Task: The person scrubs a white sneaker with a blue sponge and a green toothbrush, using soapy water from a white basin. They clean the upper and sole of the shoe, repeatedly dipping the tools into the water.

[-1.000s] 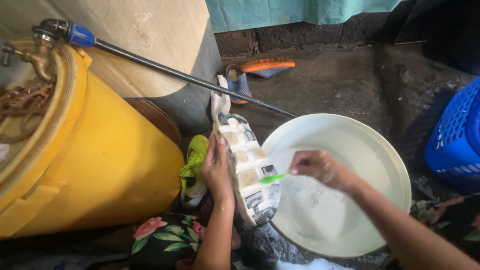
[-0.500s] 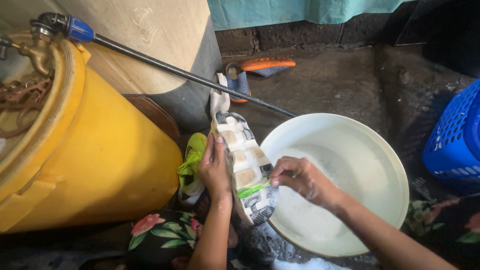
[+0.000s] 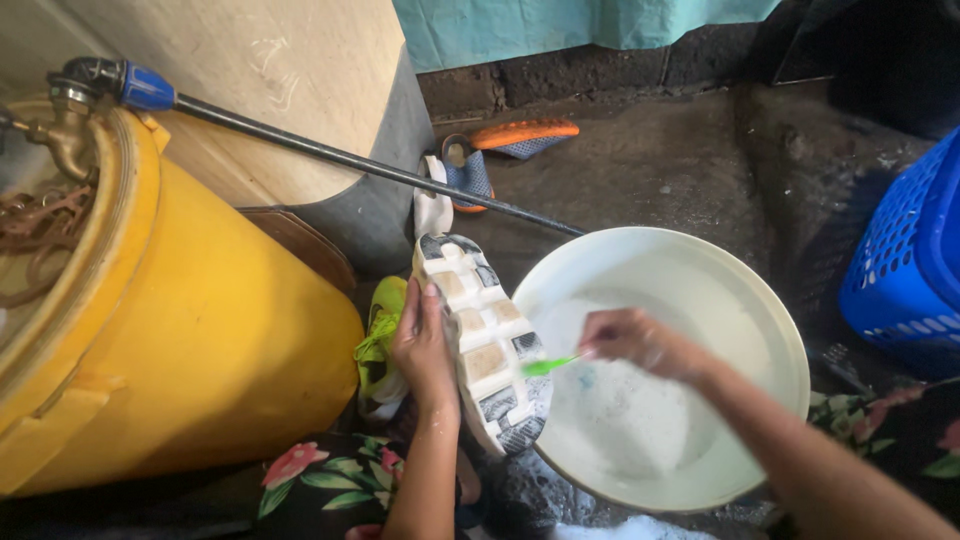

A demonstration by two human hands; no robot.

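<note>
Upturned white sneaker (image 3: 482, 345), green toothbrush (image 3: 550, 365) against its sole

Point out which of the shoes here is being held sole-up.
The white sneaker gripped by the left hand, its tan and grey sole facing up beside the white basin. The orange and blue sandals lie untouched on the floor behind.

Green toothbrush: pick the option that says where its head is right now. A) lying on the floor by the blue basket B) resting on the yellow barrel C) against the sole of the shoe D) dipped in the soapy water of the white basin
C: the right hand holds the green toothbrush with its head on the shoe sole, which the left hand grips beside the white basin.
</note>
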